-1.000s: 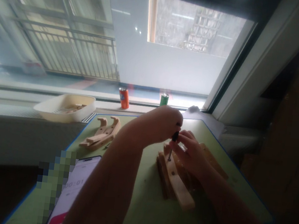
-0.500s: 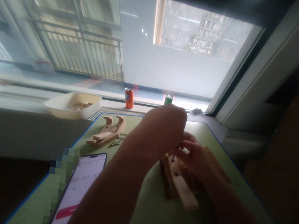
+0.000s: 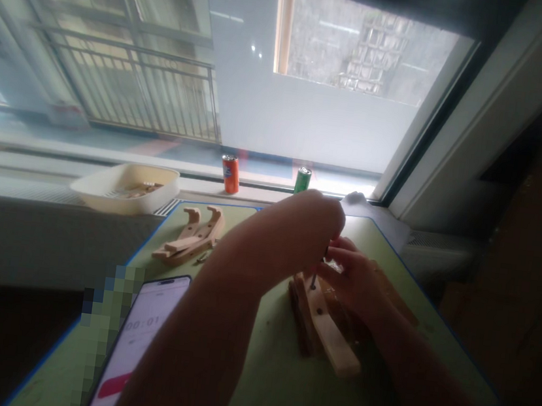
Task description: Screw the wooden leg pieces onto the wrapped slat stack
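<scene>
My left hand (image 3: 315, 225) is bent over in a closed fist above a pale wooden piece (image 3: 337, 346) with dark holes; what its fingers hold is hidden behind the wrist. Below the fist, a thin dark metal shaft (image 3: 313, 279) stands upright in a hole near the piece's far end. My right hand (image 3: 354, 272) comes in from the right, its fingers pinched together by the upper part of this shaft. A darker brown wooden piece (image 3: 302, 329) lies under the pale one, along its left side. Something clear and shiny, like plastic, shows beneath my right hand.
Curved wooden hook pieces (image 3: 194, 240) lie at the table's far left, beside small screws (image 3: 201, 258). A phone (image 3: 138, 338) showing a timer lies at left. On the sill stand a cream basin (image 3: 104, 197), an orange can (image 3: 229, 175) and a green can (image 3: 302, 179).
My left fist has tipped slightly to the right and now hides more of the hook pieces and screws. More of the upright shaft shows. The view has shifted slightly.
</scene>
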`<control>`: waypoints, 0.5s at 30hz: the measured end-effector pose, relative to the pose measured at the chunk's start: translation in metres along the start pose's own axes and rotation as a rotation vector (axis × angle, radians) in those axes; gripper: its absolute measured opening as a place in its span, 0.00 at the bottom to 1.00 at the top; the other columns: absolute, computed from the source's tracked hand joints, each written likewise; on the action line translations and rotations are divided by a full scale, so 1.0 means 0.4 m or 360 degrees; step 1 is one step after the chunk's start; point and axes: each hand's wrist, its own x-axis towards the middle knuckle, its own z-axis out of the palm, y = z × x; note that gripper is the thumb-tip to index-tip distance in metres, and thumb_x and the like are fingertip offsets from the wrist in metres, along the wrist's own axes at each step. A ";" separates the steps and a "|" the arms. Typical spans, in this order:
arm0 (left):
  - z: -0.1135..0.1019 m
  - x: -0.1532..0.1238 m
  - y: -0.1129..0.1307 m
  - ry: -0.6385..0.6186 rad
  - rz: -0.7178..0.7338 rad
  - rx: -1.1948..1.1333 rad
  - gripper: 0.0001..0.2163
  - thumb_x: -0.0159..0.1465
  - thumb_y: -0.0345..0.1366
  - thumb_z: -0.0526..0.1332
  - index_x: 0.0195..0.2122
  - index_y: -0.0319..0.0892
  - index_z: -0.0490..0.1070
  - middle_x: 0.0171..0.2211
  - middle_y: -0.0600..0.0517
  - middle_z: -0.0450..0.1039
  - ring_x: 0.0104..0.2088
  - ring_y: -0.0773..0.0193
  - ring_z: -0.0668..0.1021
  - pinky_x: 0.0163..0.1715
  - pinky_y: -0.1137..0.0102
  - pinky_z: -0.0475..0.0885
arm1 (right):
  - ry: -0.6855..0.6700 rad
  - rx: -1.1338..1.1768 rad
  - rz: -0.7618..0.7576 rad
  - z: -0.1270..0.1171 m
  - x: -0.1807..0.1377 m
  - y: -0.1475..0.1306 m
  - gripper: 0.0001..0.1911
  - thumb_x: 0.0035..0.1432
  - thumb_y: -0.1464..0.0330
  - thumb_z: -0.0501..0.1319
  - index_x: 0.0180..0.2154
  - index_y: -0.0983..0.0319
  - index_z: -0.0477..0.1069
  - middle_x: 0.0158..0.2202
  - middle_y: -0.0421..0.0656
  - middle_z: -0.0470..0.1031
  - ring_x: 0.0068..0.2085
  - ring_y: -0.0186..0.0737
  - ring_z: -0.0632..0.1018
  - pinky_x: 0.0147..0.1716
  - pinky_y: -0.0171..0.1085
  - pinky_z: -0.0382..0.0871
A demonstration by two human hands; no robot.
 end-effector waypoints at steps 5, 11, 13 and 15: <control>0.000 0.011 -0.001 -0.0025 0.0075 -0.0212 0.09 0.57 0.33 0.54 0.34 0.45 0.74 0.28 0.57 0.74 0.27 0.71 0.71 0.32 0.75 0.61 | 0.0020 -0.0007 -0.0001 -0.004 0.000 -0.003 0.05 0.50 0.63 0.63 0.30 0.56 0.76 0.33 0.42 0.72 0.39 0.42 0.72 0.38 0.42 0.67; -0.005 0.030 0.016 0.0012 -0.0456 -0.0025 0.18 0.56 0.49 0.56 0.28 0.38 0.74 0.22 0.51 0.70 0.23 0.69 0.68 0.30 0.71 0.63 | 0.0002 -0.0040 0.0006 -0.005 0.002 0.005 0.06 0.52 0.62 0.62 0.30 0.55 0.76 0.36 0.42 0.73 0.40 0.42 0.72 0.38 0.42 0.67; -0.005 0.036 0.023 -0.0013 -0.0428 0.0077 0.16 0.57 0.45 0.57 0.28 0.36 0.74 0.22 0.50 0.69 0.23 0.69 0.67 0.29 0.71 0.63 | -0.0008 -0.0056 -0.0031 -0.005 0.003 0.008 0.06 0.52 0.62 0.62 0.31 0.55 0.76 0.36 0.42 0.73 0.41 0.43 0.71 0.39 0.43 0.66; -0.003 0.038 0.026 0.0000 -0.0318 0.0131 0.13 0.57 0.42 0.57 0.29 0.35 0.74 0.23 0.50 0.69 0.22 0.69 0.67 0.28 0.72 0.62 | -0.0011 -0.0101 -0.0036 -0.006 0.003 0.006 0.06 0.52 0.62 0.62 0.32 0.55 0.76 0.35 0.43 0.72 0.42 0.44 0.71 0.40 0.44 0.66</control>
